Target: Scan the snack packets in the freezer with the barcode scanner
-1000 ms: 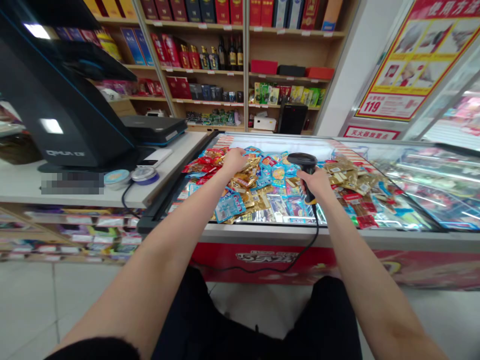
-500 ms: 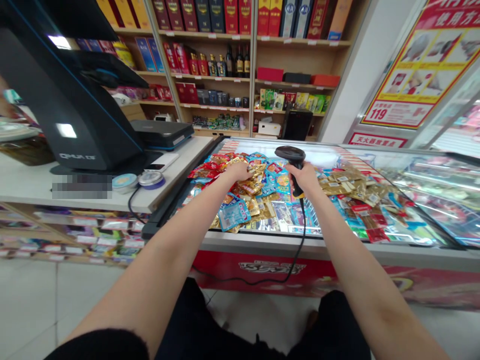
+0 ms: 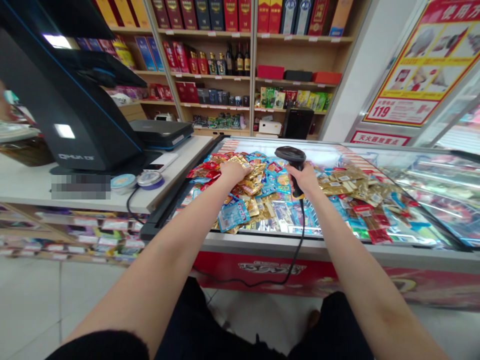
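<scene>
My right hand (image 3: 304,177) is wrapped round the grip of a black handheld barcode scanner (image 3: 290,154), its head pointing left above the freezer's glass top. The scanner's cable (image 3: 302,225) hangs down over the front edge. On the left heap of snack packets lies my left hand (image 3: 233,172), thumb side to the right, touching gold packets (image 3: 254,181). Its other fingers are mostly hidden, so any grip does not show. Red packets (image 3: 202,171) lie left of it and a blue packet (image 3: 233,215) lies nearer me. Another pile of gold-brown packets (image 3: 347,181) spreads to the right of the scanner.
A counter (image 3: 127,200) on the left bears a black checkout machine (image 3: 90,125), a flat scale (image 3: 163,132), a phone (image 3: 162,162) and two round tubs (image 3: 150,179). Behind the chest freezer (image 3: 262,243) stand shelves (image 3: 210,77) of boxes and bottles. A wall poster (image 3: 420,75) is at right.
My left hand has shifted slightly left over the gold packets, and its thumb shows more stretched out. The right hand and the scanner have stayed in place.
</scene>
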A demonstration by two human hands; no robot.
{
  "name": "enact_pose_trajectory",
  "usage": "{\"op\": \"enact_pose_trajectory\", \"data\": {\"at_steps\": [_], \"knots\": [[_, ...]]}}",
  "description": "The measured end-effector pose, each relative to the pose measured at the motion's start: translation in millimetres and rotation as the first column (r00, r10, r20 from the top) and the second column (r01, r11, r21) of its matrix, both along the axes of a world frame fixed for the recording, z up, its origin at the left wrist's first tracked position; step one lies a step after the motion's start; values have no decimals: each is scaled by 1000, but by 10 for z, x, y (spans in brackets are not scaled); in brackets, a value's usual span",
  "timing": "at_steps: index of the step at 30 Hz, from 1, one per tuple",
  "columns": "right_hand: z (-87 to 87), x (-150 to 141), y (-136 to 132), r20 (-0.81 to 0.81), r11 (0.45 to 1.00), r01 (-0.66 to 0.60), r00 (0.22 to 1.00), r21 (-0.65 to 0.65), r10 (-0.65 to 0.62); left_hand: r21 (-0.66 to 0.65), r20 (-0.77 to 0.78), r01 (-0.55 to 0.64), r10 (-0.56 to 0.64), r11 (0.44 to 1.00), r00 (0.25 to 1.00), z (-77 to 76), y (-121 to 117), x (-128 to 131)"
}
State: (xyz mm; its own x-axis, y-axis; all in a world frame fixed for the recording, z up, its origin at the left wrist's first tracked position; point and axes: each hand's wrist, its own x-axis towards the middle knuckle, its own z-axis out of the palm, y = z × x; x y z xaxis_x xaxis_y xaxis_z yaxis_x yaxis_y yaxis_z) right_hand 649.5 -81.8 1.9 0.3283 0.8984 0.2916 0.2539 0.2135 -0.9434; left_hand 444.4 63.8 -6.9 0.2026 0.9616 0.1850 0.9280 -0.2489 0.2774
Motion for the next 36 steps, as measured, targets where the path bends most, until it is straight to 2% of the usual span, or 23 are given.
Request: {"op": "enact_pose_trajectory", "data": {"at_steps": [5,10,14,18,21,27,30,33,36], "knots": [[-43,32,26,-81,1000,-16,997,15,17,23,-69,-92,93,995,993,-7,-77,69],[-94,89,73,-123,999,-42,991,23,44,-33,-56,-53,52,998,997,-27,-174,263],[-103,144,126,-157,999,-40,987,24,43,-99,43,-75,80,992,996,-53,-176,400],[-131,199,167,-175,1000,-31,984,-2,31,-30,196,-167,170,985,966,-105,-58,375],[-168,224,167,-186,1000,-25,982,7,26,12,328,-172,158,985,931,-139,61,301],[-118,211,197,-99,1000,-26,995,2,26,77,591,-68,9,995,807,-40,193,222],[-11,157,287,103,1000,21,995,-9,-20,93,678,14,-73,996,732,32,216,215],[67,87,359,333,990,116,933,77,-135,94,780,41,-100,995,617,38,236,227],[43,53,362,451,980,139,872,143,-189,19,885,70,-50,997,463,17,252,262]]}}
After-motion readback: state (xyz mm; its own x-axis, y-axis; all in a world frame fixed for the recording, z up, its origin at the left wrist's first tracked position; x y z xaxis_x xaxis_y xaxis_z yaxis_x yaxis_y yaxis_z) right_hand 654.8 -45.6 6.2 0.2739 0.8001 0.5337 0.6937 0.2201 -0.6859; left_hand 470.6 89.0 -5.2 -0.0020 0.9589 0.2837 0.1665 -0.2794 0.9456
